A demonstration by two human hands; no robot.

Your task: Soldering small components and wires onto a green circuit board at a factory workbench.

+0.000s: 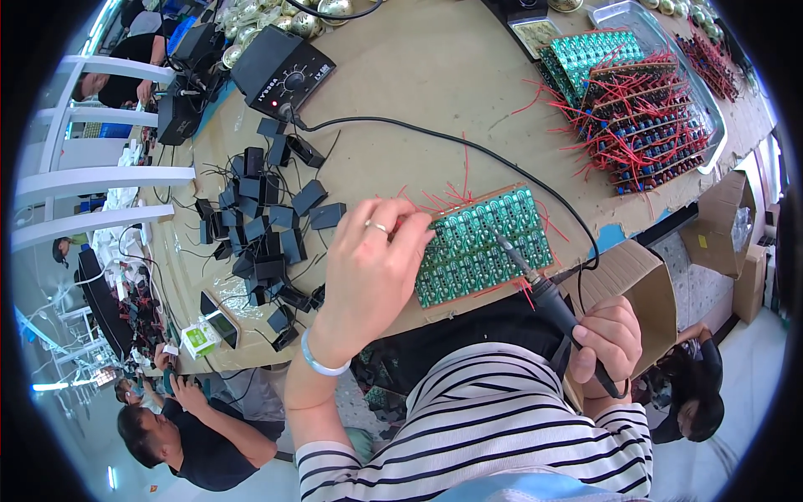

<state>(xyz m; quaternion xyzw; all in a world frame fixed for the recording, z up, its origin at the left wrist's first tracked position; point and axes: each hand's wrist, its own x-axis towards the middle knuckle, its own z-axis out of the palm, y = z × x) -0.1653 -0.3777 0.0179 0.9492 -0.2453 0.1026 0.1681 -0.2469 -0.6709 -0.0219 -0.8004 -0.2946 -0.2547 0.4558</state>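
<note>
A green circuit board panel [485, 243] lies on the bench in front of me, with rows of pads facing up and red wires sticking out around its edges. My right hand [609, 341] is wrapped round the dark handle of a soldering iron [548, 293], whose metal tip points at the middle of the panel. At the panel's left edge, my left hand [376, 251] has thumb and fingers pinched together. A bit of red shows between those fingers, but what they grip is mostly hidden.
A black soldering station [283, 74] stands at the back left, its cable [452, 138] curving across the bench. Many small black boxes [263, 213] with leads lie left. Stacked wired boards [640, 125] fill a metal tray [718, 125] at right. A cardboard box [636, 289] stands below the bench edge.
</note>
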